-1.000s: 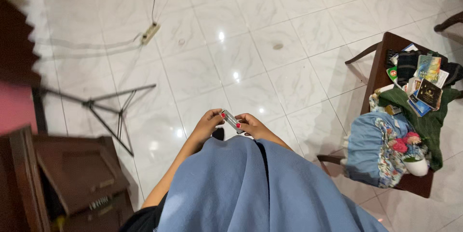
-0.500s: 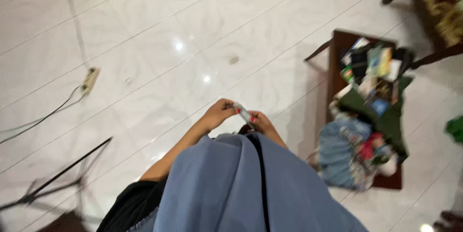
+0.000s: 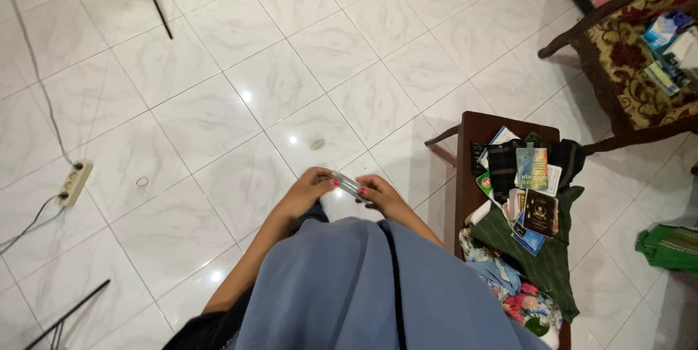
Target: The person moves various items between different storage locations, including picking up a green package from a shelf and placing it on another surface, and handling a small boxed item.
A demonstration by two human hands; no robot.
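Blue cloth (image 3: 349, 284): closest to the camera, draped over the person's front, filling the bottom of the view.
Left hand (image 3: 309, 188): just past the cloth, fingers curled in, thumb and fingertips pinching the left end of the small strip.
Small strip (image 3: 350, 186): a thin, flat, silvery piece held level between both hands, spanning the gap from one set of fingertips to the other, above the white floor.
Right hand (image 3: 382, 194): fingers bent, pinching the strip's right end; red nails show on both hands.
Wooden chair (image 3: 476, 132): just right of the hands, its seat piled with a green cloth (image 3: 542, 263), booklets and cards (image 3: 534, 190).
Tiled floor (image 3: 305, 52): white marble-look tiles, beyond the hands.
Power strip (image 3: 75, 183): well to the left, cable attached.
Patterned armchair (image 3: 632, 66): far right corner, packets on its seat.
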